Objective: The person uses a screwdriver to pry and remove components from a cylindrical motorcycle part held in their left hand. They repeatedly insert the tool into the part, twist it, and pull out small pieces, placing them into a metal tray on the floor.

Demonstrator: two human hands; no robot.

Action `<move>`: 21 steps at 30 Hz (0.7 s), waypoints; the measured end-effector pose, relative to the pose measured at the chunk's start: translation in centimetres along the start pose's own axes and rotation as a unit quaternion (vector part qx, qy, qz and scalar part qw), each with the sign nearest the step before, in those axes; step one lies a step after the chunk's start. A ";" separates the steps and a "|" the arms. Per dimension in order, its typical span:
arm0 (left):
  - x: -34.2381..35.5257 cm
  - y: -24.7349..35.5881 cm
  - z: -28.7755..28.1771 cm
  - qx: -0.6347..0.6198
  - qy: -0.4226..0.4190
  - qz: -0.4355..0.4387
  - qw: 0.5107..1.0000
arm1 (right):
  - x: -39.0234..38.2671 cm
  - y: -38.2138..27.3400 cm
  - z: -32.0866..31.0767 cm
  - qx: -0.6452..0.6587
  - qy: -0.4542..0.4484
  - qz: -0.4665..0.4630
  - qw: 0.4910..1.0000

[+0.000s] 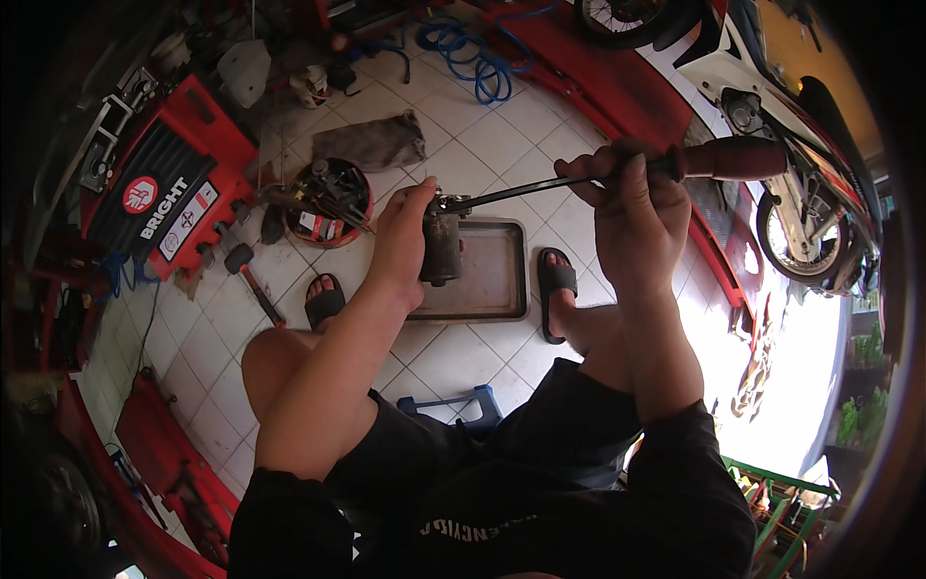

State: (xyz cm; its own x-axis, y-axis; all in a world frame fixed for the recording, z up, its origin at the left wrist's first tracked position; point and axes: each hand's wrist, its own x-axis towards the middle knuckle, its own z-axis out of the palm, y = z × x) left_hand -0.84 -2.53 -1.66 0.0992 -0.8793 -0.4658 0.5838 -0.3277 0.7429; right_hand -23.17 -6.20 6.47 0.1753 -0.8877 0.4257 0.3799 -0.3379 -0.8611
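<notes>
My left hand (406,224) is closed around a dark cylindrical metal part (443,247) with shiny fittings at its top. My right hand (638,207) grips a long screwdriver (725,159) by its shaft, close to the dark red handle. The handle points right, and the thin shaft slants left and down. Its tip meets the fittings at the top of the part, though the exact contact is too small to make out. Beneath the part, a shallow metal tray (498,307) rests on the tiled floor between my feet.
Left of the tray stand a round red tub (359,224) of tools and parts, a mallet (253,285) and a red cabinet (207,125). A cloth (371,143) and coiled blue hose (482,69) lie farther off. A motorcycle (772,116) stands right; a blue stool (487,410) is beneath me.
</notes>
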 end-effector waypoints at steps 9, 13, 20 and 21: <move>0.2 -0.7 0.1 0.032 -0.003 0.018 0.999 | -0.5 0.3 0.4 -0.040 -0.008 -0.016 0.999; 0.1 -0.5 0.2 0.034 -0.004 0.020 0.999 | -0.7 0.1 0.6 -0.045 -0.006 -0.030 0.999; -0.1 -0.6 0.6 0.039 0.000 0.036 0.999 | -0.6 0.2 0.5 -0.038 -0.019 -0.042 0.998; -0.2 -0.5 0.6 0.041 0.001 0.032 0.999 | -0.6 0.2 0.6 -0.040 -0.018 -0.036 0.998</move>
State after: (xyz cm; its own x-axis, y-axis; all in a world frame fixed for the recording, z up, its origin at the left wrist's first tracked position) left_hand -1.65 -2.38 -1.68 0.1347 -0.8987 -0.4174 0.5086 -0.2988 0.8075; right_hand -22.69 -5.52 6.22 0.1836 -0.8488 0.4959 0.3190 -0.4257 -0.8468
